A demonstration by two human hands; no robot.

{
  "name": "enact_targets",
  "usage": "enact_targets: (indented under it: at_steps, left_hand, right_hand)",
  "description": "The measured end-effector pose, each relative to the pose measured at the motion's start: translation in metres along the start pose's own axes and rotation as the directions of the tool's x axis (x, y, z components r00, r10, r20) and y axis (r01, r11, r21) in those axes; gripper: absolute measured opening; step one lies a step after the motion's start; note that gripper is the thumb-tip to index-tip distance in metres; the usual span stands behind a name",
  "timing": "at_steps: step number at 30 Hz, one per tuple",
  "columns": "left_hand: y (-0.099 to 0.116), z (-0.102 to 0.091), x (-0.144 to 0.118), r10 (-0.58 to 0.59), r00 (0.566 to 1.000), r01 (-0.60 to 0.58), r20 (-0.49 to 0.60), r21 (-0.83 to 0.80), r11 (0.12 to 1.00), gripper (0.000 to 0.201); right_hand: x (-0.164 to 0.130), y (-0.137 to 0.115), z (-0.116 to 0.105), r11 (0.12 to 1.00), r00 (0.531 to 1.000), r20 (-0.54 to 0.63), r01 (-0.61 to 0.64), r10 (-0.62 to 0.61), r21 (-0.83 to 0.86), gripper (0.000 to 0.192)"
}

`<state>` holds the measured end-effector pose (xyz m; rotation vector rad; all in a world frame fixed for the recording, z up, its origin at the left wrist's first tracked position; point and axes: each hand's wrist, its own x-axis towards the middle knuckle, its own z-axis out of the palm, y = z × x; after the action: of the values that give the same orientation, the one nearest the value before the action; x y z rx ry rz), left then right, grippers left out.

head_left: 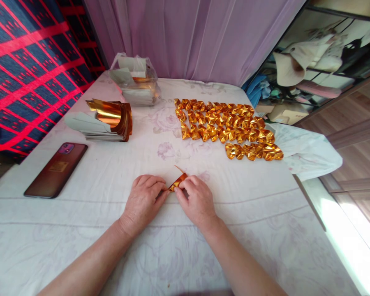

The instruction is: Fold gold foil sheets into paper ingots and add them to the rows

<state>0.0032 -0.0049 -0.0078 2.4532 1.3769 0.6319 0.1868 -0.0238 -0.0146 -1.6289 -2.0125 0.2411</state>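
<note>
Angled inward, both hands (145, 198) (200, 201) pinch gold foil (178, 181).

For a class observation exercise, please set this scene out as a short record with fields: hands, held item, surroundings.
Held item: partly folded gold strip
Left hand: pinching its left end
Right hand: pinching its right side
Left side: phone, lying flat
Beyond phone: gold-and-white sheets
Behind those: plastic bag
Ahead, right: folded gold pieces, roughly four rows
Surface: floral tablecloth
</note>
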Motion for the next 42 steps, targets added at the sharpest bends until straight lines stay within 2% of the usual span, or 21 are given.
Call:
enact_targets:
  at_steps: [8, 22, 42]
  left_hand:
    - [0.0014, -0.0003, 0.0010, -0.011, 1.000, 0.011, 0.006, 0.001, 1.000, 0.008]
    - [0.0030, 0.0032, 0.0040, -0.095, 0.996, 0.095, 0.002, -0.010, 0.995, 0.015]
    - [0.0057, 0.0013, 0.0053, -0.124, 0.992, 0.124, 0.021, -0.006, 0.992, 0.014]
  right_hand:
    - [0.0006, -0.0008, 0.0017, 0.999, 1.000, 0.001, -0.020, 0.020, -0.035, 0.014]
    - [0.0014, -0.0026, 0.0043, 0.996, 0.999, -0.004, -0.043, 0.043, -0.079, 0.015]
    - [0.0023, -0.0026, 0.0057, 0.994, 0.999, -0.025, -0.040, 0.037, -0.105, 0.016]
